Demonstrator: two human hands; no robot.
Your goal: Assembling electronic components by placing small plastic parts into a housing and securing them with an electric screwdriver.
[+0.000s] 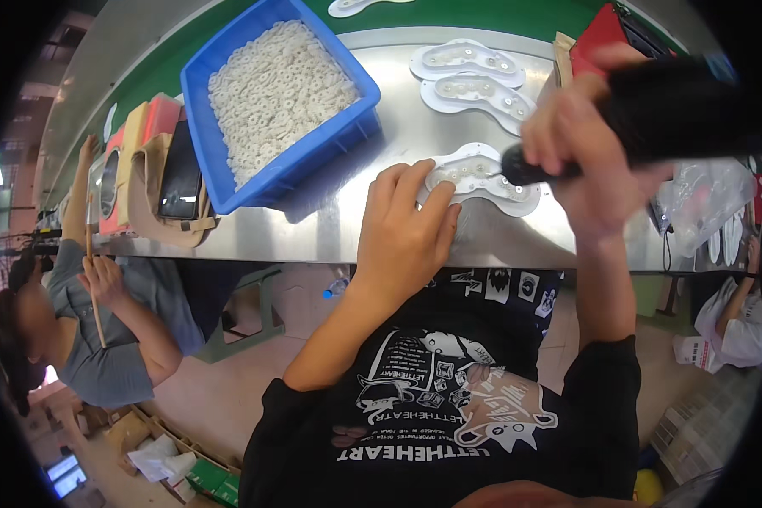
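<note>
My left hand [404,233] rests at the left end of a white plastic shell [523,203], its fingertips on the rim, holding it against the metal table. The shell is long, narrow at the waist, with a clear insert and small round fittings inside. My right hand [580,152] is wrapped around a black power screwdriver [677,110], slightly blurred. Its dark nose points left, over the right half of the shell; whether the bit touches a screw I cannot tell. Just beyond lie two similar white shells [438,96], one partly overlapping the other.
A blue bin [288,179] full of small white rings [279,93] stands at the left on the metal table [313,241]. Beside it are a phone [180,182] and cardboard pieces. A red case [597,42] and a clear plastic bag [703,195] lie right. A co-worker [127,330] sits at left.
</note>
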